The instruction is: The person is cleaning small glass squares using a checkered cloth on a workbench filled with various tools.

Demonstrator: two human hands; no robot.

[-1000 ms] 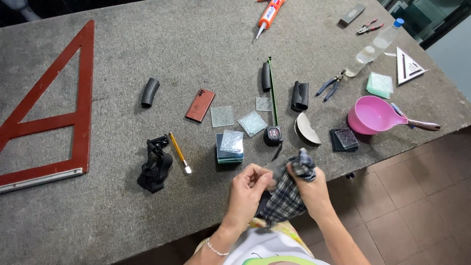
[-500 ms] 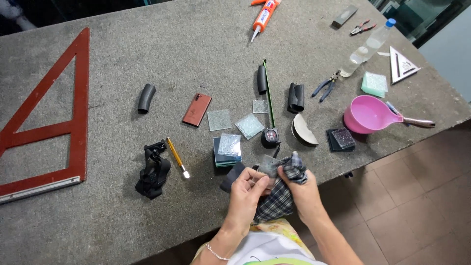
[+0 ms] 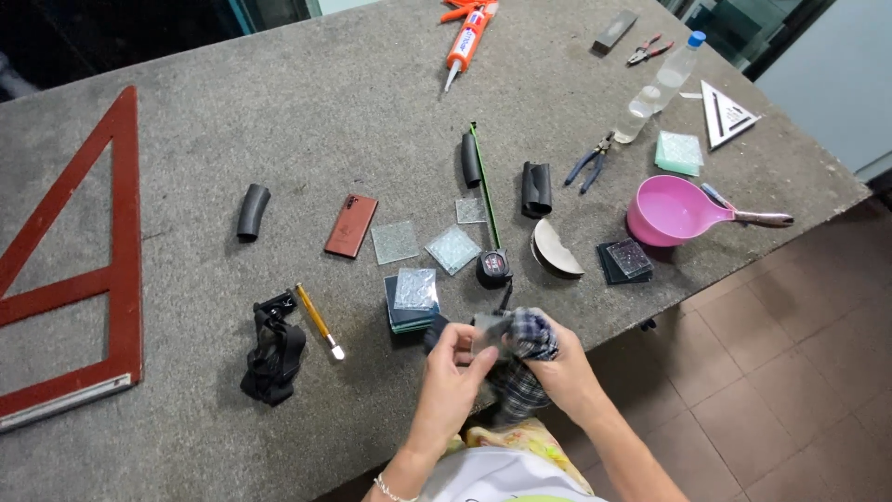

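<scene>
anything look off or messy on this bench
Nothing is spilled or visibly broken. The clear bottle lies on its side near the pliers, and the loose glass squares sit at mixed angles. Both hands, left hand and right hand, hold a small glass piece in a checked cloth.

Grey stone tabletop over a tiled floor

The speckled grey tabletop (image 3: pixel 279 112) fills most of the view, its surface evenly lit and matte. Beyond its right edge lies a floor (image 3: pixel 799 372) of reddish-brown square tiles with pale joints. At the upper right stands a pale wall (image 3: pixel 836 84) beside dark glazing (image 3: pixel 743 28); the upper left corner is dark.
</scene>
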